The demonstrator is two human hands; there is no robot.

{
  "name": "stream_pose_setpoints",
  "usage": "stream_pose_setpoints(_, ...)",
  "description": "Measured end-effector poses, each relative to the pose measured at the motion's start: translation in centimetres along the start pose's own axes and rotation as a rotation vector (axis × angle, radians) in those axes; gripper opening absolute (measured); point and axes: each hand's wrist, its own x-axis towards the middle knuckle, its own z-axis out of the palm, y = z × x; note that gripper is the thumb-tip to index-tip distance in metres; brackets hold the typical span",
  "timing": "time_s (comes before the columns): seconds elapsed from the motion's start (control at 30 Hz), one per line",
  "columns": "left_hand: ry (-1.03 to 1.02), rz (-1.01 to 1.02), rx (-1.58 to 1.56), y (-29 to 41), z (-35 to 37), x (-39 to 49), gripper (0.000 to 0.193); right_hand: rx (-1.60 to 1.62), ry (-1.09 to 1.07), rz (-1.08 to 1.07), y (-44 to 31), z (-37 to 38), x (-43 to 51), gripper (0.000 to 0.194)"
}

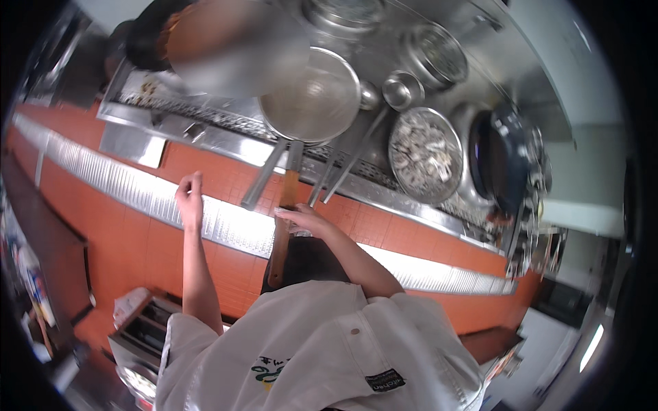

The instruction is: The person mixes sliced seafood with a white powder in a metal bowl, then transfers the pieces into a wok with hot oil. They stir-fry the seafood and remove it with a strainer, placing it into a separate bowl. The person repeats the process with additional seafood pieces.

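My right hand (303, 218) is closed around a long wooden handle (289, 187) with a metal sleeve. The handle leads up to a wide round metal pan or strainer (313, 97) on the stove; which one it belongs to is hard to tell. Beside it a metal tubular handle (264, 174) juts over the stove's front edge. To the left, my left hand (190, 200) is raised above the floor, its fingers curled with nothing visible in them. A blurred pale patch covers the pan's upper left part.
A metal bowl of pale food pieces (425, 154) sits right of the pan. Near it are a small metal pot (403, 90), long thin handles (354, 154) over the edge and a dark wok (498, 154). A metal drain grating (231, 223) crosses the orange tiled floor (154, 236).
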Motion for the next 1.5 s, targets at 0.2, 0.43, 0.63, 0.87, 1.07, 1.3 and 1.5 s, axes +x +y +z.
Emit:
stream_pose_setpoints(0.2,-0.078,0.084,-0.040,0.9,1.5,0.8,0.023,-0.042,0.048,0.056,-0.7,-1.3,-1.5,0.065)
stream_pose_setpoints(0.43,-0.247,0.186,-0.181,7.1,8.6,-2.1,0.018,0.236,0.362,-0.269,-0.7,-11.5,-9.1,0.046)
stream_pose_setpoints(0.63,-0.716,0.208,-0.104,12.2,19.5,-9.4,0.016,0.571,0.871,-0.645,4.5,-25.4,-17.3,0.033)
stream_pose_setpoints(0.87,-0.941,-0.261,-0.283,10.7,36.9,-16.3,0.038,-0.301,1.288,-0.562,5.8,-40.7,-17.1,0.065)
stream_pose_setpoints(1.07,-0.690,-0.406,-0.174,9.5,48.8,-17.7,0.066,-0.659,1.134,-0.250,2.5,-48.5,-15.7,0.095)
stream_pose_setpoints(1.3,-0.599,-0.183,0.196,6.5,53.5,-17.1,0.072,-0.498,1.026,-0.201,4.2,-47.9,-16.1,0.107)
stream_pose_setpoints(1.5,-0.561,-0.041,0.530,4.1,54.2,-18.5,0.085,-0.509,0.991,-0.111,5.7,-46.6,-16.9,0.109)
